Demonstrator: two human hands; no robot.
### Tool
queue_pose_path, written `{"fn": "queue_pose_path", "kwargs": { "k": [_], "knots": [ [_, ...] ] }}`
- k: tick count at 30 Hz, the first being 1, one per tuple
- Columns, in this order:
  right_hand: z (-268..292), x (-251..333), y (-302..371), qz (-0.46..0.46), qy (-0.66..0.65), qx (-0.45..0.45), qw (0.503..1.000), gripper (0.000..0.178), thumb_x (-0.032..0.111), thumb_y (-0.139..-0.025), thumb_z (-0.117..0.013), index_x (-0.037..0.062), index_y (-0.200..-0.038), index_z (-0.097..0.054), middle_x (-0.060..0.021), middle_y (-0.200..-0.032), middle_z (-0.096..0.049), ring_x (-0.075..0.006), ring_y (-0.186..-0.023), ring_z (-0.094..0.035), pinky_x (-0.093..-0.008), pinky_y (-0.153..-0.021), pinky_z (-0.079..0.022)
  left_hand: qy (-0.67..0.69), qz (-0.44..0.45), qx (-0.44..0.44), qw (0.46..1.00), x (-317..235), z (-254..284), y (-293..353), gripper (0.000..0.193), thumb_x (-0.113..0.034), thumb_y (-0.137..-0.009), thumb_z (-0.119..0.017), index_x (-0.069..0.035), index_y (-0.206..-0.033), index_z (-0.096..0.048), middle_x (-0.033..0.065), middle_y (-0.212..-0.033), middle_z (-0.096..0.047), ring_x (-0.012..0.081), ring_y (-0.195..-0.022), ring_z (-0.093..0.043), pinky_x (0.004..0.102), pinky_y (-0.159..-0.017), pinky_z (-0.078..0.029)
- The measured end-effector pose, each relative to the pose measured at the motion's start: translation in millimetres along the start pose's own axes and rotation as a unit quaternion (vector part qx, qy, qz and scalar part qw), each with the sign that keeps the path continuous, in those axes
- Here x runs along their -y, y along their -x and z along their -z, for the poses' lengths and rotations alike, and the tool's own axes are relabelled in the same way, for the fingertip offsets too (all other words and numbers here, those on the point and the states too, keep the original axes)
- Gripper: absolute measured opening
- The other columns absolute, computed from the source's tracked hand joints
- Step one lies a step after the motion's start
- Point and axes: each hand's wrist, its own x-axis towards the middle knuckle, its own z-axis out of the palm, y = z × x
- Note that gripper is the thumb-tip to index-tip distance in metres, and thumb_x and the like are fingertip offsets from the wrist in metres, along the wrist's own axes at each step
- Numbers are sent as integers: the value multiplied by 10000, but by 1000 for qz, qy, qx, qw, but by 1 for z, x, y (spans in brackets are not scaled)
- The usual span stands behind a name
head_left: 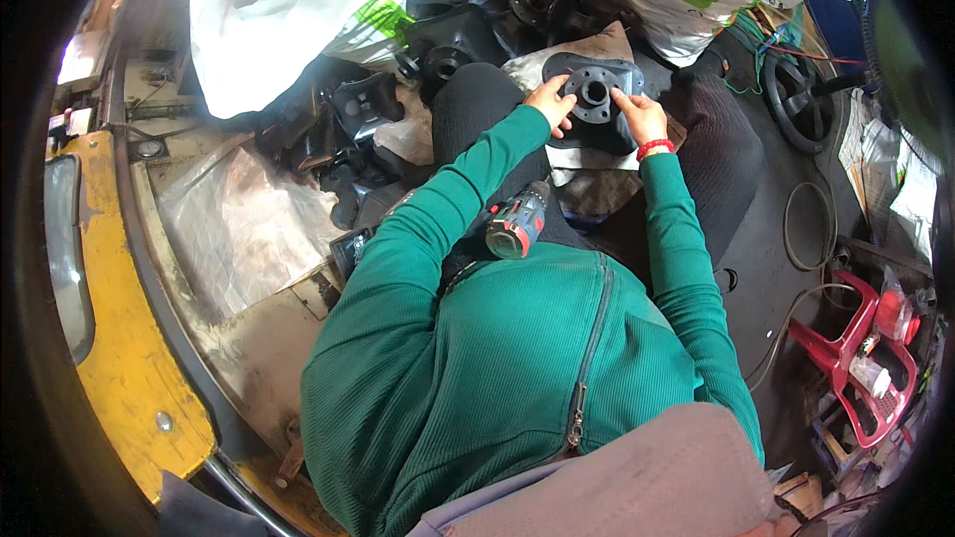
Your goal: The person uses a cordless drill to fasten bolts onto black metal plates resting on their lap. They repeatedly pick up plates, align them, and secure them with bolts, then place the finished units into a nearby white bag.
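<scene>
A round dark-grey flange point(594, 117) with bolt holes and a raised central collar sits on a black square-shaped part point(619, 139) between my knees. My left hand point(552, 104) grips the flange's left edge, its fingers curled there. At the right edge my right hand point(642, 121), with a red bracelet at the wrist, holds the flange with thumb and fingers. A grey and red cordless drill point(517, 224) rests in my lap, touched by neither hand. The undersides of the flange and of the black part are hidden.
Several similar black parts point(463, 35) are heaped ahead and to the left. White sacks point(269, 30) stand at both far sides. A yellow machine panel point(119, 338) runs along the left. On the right are a black wheel point(796, 104), a cable point(791, 328) and a red plastic stool point(836, 323).
</scene>
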Motion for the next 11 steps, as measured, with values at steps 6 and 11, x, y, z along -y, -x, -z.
{"fn": "queue_pose_path", "kwargs": {
  "k": [6,11],
  "knots": [
    [5,27,1,22,22,-25,999,493,510,-755,-667,34,-876,-709,-197,-819,-672,-300,-801,-661,-376,-747,-489,90,53,19,994,-2,-10,7,703,-143,-906,-540,-90,-1457,-106,181,-886,-602,226,-655,-657,341,-464,-545],
    [4,14,0,15,-51,-49,997,496,511,-763,-663,32,-883,-709,-197,-873,-676,-275,-852,-658,-368,-782,-481,43,45,24,998,-2,-6,4,739,-176,-901,-559,-86,-1461,-86,165,-891,-608,229,-659,-657,345,-474,-546]
  ]
}}
